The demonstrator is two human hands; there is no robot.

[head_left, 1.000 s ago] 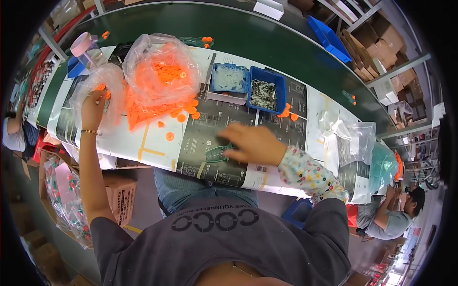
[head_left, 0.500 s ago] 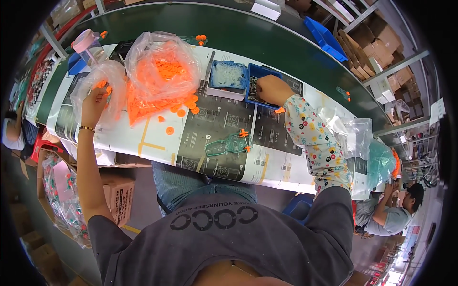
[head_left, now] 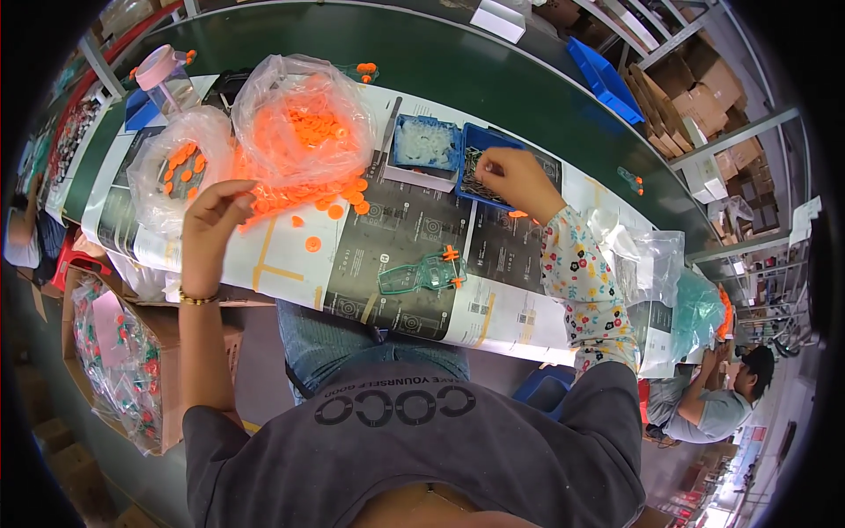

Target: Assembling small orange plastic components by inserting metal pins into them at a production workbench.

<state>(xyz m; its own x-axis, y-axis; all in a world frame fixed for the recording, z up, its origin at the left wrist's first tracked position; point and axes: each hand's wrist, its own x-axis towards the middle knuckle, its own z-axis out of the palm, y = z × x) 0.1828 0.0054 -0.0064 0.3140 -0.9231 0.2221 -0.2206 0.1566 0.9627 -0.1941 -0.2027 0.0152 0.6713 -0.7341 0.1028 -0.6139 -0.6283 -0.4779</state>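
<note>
My left hand [head_left: 214, 231] is over the table in front of the clear bags, thumb and fingertips drawn together. Behind those fingers lies a spread of orange discs, and whatever they hold cannot be made out. Over a blue bin [head_left: 475, 138] of thin metal pins [head_left: 473, 187] is my right hand [head_left: 519, 179], its fingers pinched at the pins; what is in them is too small to tell. A green translucent plastic piece [head_left: 409, 275] with orange knobs lies flat between my hands, nearer to me. Small orange parts [head_left: 183, 157] sit in the opened bag [head_left: 158, 198] at left.
A large bag of orange discs [head_left: 304, 132] stands behind my left hand. Next to the pin bin is a blue tray with white paste [head_left: 427, 141]. A pink-lidded bottle [head_left: 163, 77] is far left. Clear bags [head_left: 656, 264] lie right; a co-worker [head_left: 713, 396] sits beyond.
My left hand has come out of the small bag and moved right and toward me. My right hand has shifted slightly right and toward me, still over the pin bin.
</note>
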